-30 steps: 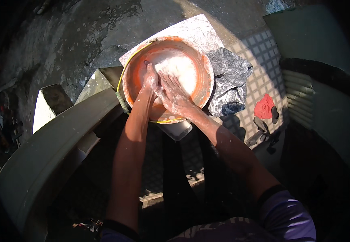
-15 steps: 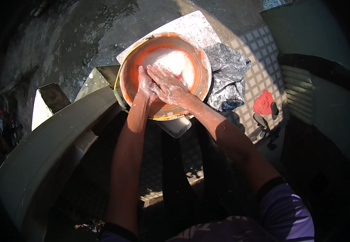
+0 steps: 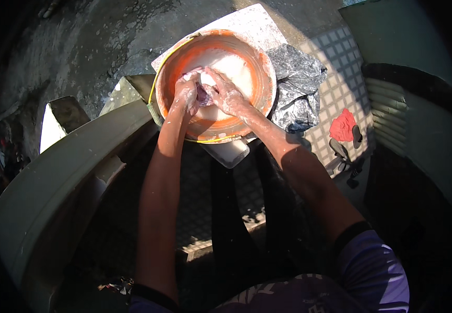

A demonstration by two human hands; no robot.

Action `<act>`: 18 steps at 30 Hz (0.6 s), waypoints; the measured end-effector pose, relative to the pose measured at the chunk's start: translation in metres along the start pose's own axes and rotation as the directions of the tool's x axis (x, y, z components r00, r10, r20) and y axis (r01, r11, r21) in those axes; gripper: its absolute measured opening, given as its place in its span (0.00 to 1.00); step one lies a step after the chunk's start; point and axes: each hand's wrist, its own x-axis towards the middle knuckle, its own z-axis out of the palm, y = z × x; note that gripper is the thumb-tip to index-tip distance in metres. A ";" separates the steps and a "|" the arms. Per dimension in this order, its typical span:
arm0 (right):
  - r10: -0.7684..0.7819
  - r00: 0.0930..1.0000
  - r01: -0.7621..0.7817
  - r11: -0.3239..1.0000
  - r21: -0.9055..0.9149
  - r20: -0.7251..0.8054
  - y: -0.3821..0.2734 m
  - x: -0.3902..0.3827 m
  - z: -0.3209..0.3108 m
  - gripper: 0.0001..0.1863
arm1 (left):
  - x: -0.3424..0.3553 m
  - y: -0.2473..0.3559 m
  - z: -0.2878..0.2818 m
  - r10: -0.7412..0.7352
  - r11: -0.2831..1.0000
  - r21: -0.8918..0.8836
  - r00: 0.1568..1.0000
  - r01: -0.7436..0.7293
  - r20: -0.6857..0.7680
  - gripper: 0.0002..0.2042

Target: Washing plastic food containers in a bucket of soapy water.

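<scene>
An orange bucket (image 3: pixel 267 83) with a pale, stained rim holds whitish, foamy water (image 3: pixel 239 69). Inside its mouth, my left hand (image 3: pixel 185 95) and my right hand (image 3: pixel 229 96) are curled toward each other around a wet, pinkish-purple cloth (image 3: pixel 203 98). Part of the cloth shows between the palms; the rest is hidden by fingers and white suds. Both hands are wet, with foam on the skin. A yellow handle (image 3: pixel 154 88) lies along the bucket's left side.
The bucket stands on a whitish board (image 3: pixel 260 23). To its right lies crumpled silvery-black plastic (image 3: pixel 296 88). Farther right, a red cloth (image 3: pixel 343 126) and dark sandals (image 3: pixel 339 148) are on the tiled floor. A curved pale ledge (image 3: pixel 69 167) runs at the left.
My hands have gone from lying nearly flat and together to being curled around the cloth, a little higher in the picture. The purplish cloth now shows between them.
</scene>
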 end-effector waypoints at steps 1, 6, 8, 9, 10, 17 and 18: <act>0.201 0.979 -0.197 0.977 0.086 -0.032 -0.023 0.012 -0.003 0.29 | -0.012 0.005 -0.014 0.010 1.000 0.011 0.999 -0.009 -0.032 0.15; 0.545 0.838 -0.469 0.701 0.537 0.019 0.028 0.020 -0.027 0.23 | -0.002 -0.017 0.010 0.212 0.901 0.390 0.977 -0.192 -0.009 0.14; 0.749 0.657 -0.668 0.631 0.394 -0.086 0.014 0.020 -0.016 0.13 | -0.013 -0.009 0.015 0.233 0.838 0.543 0.930 -0.044 -0.284 0.19; 0.748 0.659 -0.669 0.629 0.396 -0.077 0.008 0.021 -0.015 0.13 | -0.002 -0.015 0.004 0.236 0.837 0.546 0.927 -0.041 -0.292 0.19; 0.676 0.733 -0.590 0.688 0.423 -0.078 0.003 0.025 -0.015 0.11 | 0.018 -0.021 -0.013 0.186 0.870 0.492 0.931 -0.008 -0.314 0.20; 0.520 0.853 -0.382 0.572 0.726 0.039 -0.002 0.010 -0.001 0.25 | -0.007 -0.009 0.002 -0.072 0.975 0.202 0.994 0.088 -0.085 0.11; 0.761 0.648 -0.605 0.501 0.619 0.017 -0.011 0.017 -0.002 0.24 | -0.024 -0.002 0.017 0.037 0.988 0.155 0.997 -0.025 -0.075 0.12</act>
